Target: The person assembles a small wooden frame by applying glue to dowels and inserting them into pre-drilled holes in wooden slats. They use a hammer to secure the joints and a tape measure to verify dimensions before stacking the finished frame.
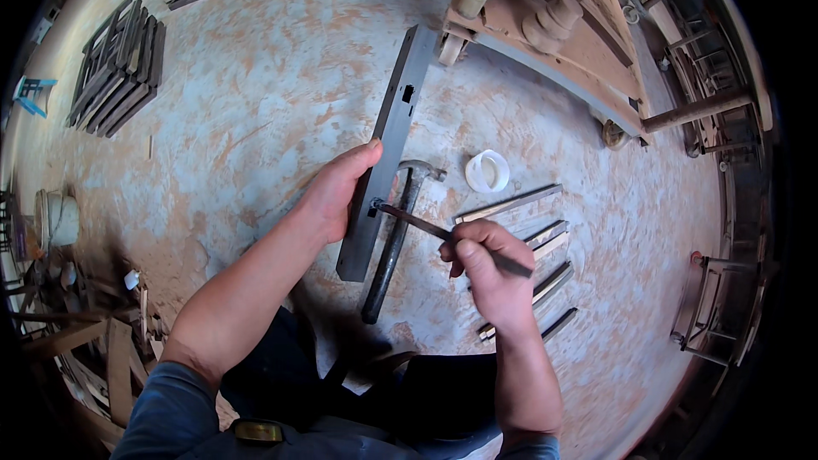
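My left hand [334, 192] is closed around a long dark grey wooden bar [394, 132], which tilts up and slightly to the right. Several mortise slots are cut into the bar's faces. In my right hand [492, 264] I grip a thin dark stick [422, 223] between thumb and fingers. The stick's tip touches a slot in the lower part of the bar, where a little pale stuff shows. Beneath and beside the bar lies a claw hammer [394, 247] with a dark handle. A round white tub [486, 172] stands on the floor to the right of the hammer.
Several narrow wooden strips [511, 203] lie right of the tub and near my right hand. A wheeled wooden cart [554, 77] is at the far right. Dark frames [119, 68] are stacked at far left, with a white bucket [60, 220] and scrap wood [119, 366] nearer.
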